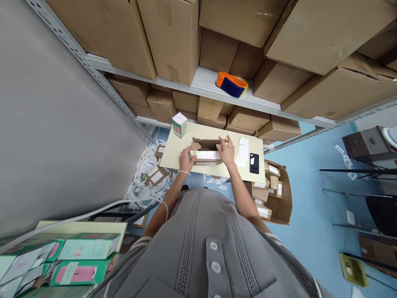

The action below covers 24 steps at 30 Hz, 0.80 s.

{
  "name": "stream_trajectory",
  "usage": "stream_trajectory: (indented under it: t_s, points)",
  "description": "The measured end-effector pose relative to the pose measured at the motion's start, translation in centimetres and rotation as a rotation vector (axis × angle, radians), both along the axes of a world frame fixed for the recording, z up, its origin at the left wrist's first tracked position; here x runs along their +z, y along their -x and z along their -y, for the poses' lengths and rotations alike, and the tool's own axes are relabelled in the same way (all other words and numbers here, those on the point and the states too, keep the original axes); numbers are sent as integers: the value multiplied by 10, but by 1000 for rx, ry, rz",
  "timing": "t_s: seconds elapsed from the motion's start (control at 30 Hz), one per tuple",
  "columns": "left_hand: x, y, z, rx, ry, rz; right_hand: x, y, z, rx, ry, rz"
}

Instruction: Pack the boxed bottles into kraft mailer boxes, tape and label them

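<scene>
A small brown cardboard box lies on the cream table in front of me, its top open and its inside in shadow. A white label and shiny clear tape run along its near side. My left hand grips the left end of the box, thumb against the taped side. At the right end, my right hand has its fingers apart, with fingertips by the far rim and the end flap. A green, white and pink product box stands upright behind my left hand.
Right of the box, white paper slips and a black phone lie on the table. A large carton of small labelled boxes stands beside it. Shelves above hold cartons and an orange-and-blue tape dispenser. Paper scraps cover the left floor.
</scene>
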<state>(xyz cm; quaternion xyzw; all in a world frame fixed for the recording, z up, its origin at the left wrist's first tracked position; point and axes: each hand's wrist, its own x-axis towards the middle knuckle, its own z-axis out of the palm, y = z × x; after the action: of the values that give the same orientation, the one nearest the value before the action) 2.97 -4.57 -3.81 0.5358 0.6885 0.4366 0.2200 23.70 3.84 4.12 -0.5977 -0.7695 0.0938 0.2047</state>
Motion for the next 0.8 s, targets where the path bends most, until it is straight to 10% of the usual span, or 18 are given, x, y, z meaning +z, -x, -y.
stream_trajectory:
  t_s: [0.5, 0.8]
  points:
    - [1, -4, 6, -95, 92, -31, -49, -16, 46, 61, 102, 42]
    - [-2, -2, 7, -96, 116, 86, -56, -30, 41, -21, 162, -462]
